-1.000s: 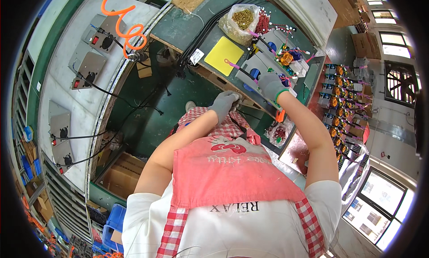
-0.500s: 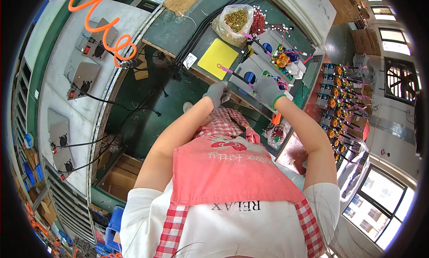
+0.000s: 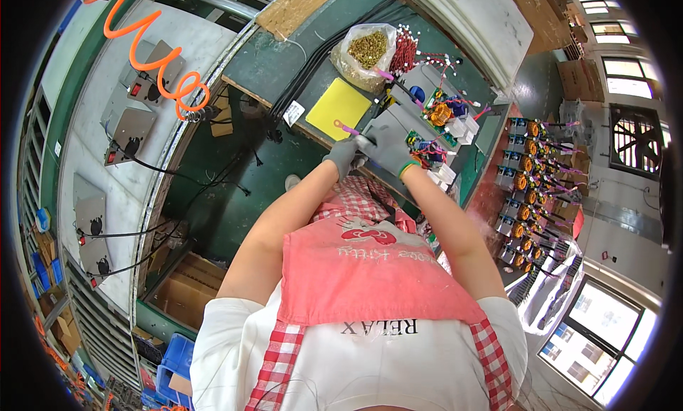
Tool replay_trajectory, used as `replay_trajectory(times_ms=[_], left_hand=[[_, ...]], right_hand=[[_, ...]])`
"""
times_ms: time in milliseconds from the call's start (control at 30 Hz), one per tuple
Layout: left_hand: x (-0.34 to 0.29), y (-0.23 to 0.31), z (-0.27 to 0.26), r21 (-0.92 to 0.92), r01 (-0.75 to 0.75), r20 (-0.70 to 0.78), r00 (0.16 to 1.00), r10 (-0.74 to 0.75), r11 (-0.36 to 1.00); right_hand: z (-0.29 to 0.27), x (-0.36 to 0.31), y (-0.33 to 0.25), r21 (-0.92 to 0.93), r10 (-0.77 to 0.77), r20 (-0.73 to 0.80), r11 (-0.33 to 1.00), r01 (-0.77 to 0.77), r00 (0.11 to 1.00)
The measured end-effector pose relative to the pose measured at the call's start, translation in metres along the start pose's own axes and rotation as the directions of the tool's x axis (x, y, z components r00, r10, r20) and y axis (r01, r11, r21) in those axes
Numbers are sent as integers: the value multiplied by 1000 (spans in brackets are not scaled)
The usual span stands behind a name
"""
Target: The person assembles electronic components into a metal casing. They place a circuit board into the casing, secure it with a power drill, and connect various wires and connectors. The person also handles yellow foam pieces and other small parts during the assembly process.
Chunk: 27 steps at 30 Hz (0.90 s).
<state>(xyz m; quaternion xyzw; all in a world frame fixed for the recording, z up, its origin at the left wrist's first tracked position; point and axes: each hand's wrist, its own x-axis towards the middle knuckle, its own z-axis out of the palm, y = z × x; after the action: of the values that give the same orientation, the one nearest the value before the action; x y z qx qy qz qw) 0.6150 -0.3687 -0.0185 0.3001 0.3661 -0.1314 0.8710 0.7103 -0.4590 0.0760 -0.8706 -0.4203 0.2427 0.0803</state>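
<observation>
My gloved left hand [image 3: 343, 158] is at the front edge of the bench, fingers curled around something too small or hidden to make out. Beside it, my gloved right hand [image 3: 390, 153] has its fingers bent in toward the left one, nearly touching. What sits between the fingertips is hidden. Just beyond the hands, a cable with a purple sleeve and ring terminal [image 3: 346, 128] points toward a yellow pad [image 3: 337, 111]. Right of that lie grey metal panels with circuit boards, one carrying a copper coil [image 3: 439, 114]. My right hand covers part of the nearer unit.
A clear bag of brass-coloured small parts [image 3: 368, 50] stands at the back, next to red wires with white connectors [image 3: 405, 50]. Black cables [image 3: 306, 80] run along the bench. Several coil-bearing units [image 3: 525, 169] line up at right. An orange coiled hose [image 3: 146, 59] hangs at left.
My right hand has moved left, from the nearer circuit unit to beside my left hand. The orange object below my right hand is out of sight. My left hand stays near the edge.
</observation>
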Motion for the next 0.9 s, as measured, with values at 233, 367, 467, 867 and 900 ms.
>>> replay_trajectory(times_ms=[233, 367, 467, 867, 900], left_hand=[[2, -7, 12, 61, -82, -177, 980, 92, 995], [-5, -5, 20, 36, -82, -230, 969, 89, 996], [-2, -10, 21, 61, -97, -234, 966, 109, 993], [11, -10, 8, 107, -62, -220, 972, 84, 992], [9, -9, 10, 113, -68, -211, 973, 90, 991]], right_hand=[[32, -12, 22, 467, 242, -383, 883, -39, 891], [43, -16, 20, 723, 461, -376, 689, -57, 804], [34, -4, 11, 304, 383, -374, 911, -278, 845], [-75, 78, 48, 52, 302, -316, 952, -301, 900], [-53, 93, 80, 11, 203, -378, 977, -215, 903]])
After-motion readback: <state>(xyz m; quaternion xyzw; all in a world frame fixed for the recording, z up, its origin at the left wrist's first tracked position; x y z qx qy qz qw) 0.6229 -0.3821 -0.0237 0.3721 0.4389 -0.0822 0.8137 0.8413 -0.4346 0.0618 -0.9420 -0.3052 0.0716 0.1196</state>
